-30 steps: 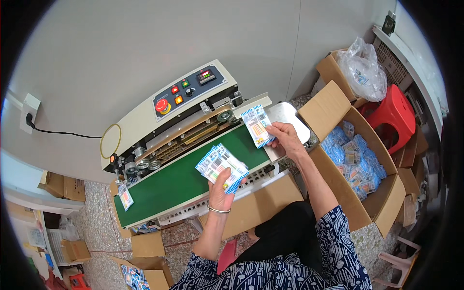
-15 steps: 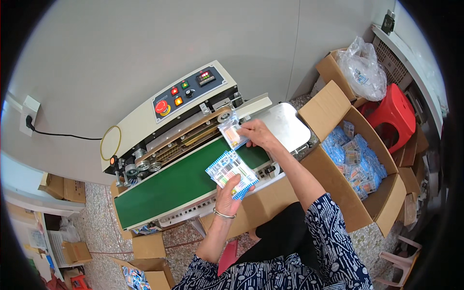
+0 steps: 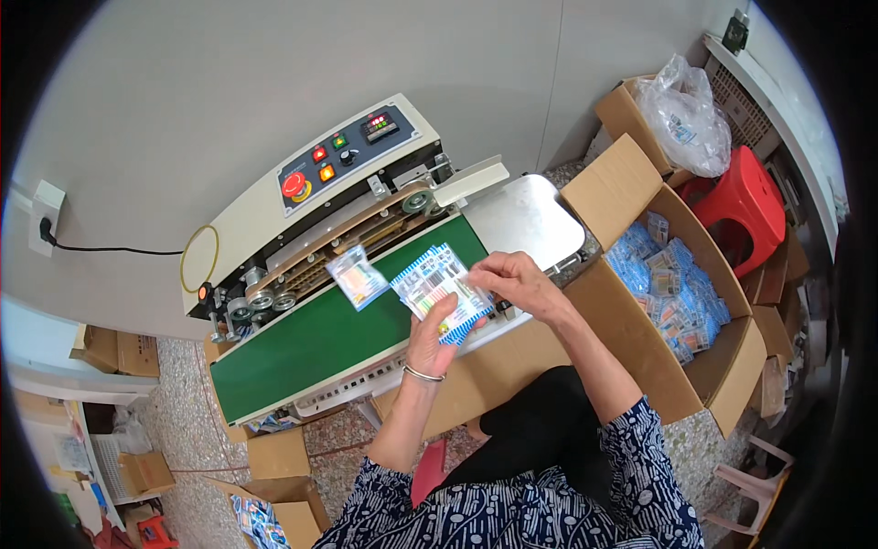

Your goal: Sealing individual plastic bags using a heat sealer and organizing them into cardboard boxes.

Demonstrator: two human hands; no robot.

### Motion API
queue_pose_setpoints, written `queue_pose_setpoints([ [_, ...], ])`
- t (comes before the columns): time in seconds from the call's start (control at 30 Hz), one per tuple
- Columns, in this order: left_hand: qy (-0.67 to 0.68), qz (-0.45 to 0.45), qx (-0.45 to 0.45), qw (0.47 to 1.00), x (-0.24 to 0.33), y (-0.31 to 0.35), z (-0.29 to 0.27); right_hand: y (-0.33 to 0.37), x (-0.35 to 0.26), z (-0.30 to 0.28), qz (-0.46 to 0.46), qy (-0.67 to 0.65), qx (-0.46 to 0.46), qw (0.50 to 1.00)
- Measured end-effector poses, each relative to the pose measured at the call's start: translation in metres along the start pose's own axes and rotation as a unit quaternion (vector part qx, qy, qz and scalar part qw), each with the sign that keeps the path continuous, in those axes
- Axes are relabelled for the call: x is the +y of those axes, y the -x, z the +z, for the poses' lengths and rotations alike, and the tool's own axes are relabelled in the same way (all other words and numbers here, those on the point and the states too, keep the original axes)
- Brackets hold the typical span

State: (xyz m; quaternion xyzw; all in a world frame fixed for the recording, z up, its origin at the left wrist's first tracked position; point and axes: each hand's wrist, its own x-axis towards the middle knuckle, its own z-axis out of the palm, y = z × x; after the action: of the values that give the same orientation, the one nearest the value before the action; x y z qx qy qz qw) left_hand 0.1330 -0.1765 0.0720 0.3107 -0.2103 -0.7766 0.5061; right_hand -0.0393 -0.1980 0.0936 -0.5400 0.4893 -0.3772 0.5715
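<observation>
Two hands at the sealer: left hand grips a fanned packet stack; right hand pinches its top edge. One packet lies on the green belt.

glossy plastic packets, matt green belt, shiny steel tray, brown cardboard box

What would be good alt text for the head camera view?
A seated person's left hand holds a stack of blue-and-white packets over a sealing machine's green belt, the right hand touching the stack. One packet rides the belt.
</observation>
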Motion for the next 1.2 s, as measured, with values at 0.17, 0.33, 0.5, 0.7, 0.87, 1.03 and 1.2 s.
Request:
queue_pose_setpoints([
  [0.17, -0.024, 0.006, -0.026, 0.999, 0.002, -0.001, 0.010, 0.000, 0.008, -0.005, -0.087, 0.021, 0.054, 0.995],
  [0.33, -0.020, 0.012, -0.013, 1.000, 0.005, -0.004, 0.006, -0.001, 0.006, -0.017, -0.065, 0.013, 0.135, 0.989],
  [0.5, -0.021, 0.015, 0.001, 1.000, 0.000, -0.007, 0.010, -0.010, 0.015, -0.011, -0.036, -0.042, 0.029, 0.998],
  [0.7, -0.005, 0.035, 0.026, 0.999, 0.006, -0.007, -0.008, -0.032, 0.008, -0.025, -0.020, -0.181, 0.096, 0.979],
  [0.87, 0.008, 0.026, 0.020, 0.999, 0.005, -0.002, -0.008, -0.062, 0.017, -0.046, 0.001, -0.144, 0.120, 0.982],
  [1.03, 0.005, 0.029, 0.014, 0.999, 0.004, 0.002, -0.008, -0.080, 0.018, -0.035, -0.003, -0.140, 0.097, 0.985],
  [1.2, -0.003, 0.023, 0.012, 1.000, 0.000, 0.003, -0.006, -0.097, 0.024, -0.024, 0.020, -0.088, 0.081, 0.993],
])
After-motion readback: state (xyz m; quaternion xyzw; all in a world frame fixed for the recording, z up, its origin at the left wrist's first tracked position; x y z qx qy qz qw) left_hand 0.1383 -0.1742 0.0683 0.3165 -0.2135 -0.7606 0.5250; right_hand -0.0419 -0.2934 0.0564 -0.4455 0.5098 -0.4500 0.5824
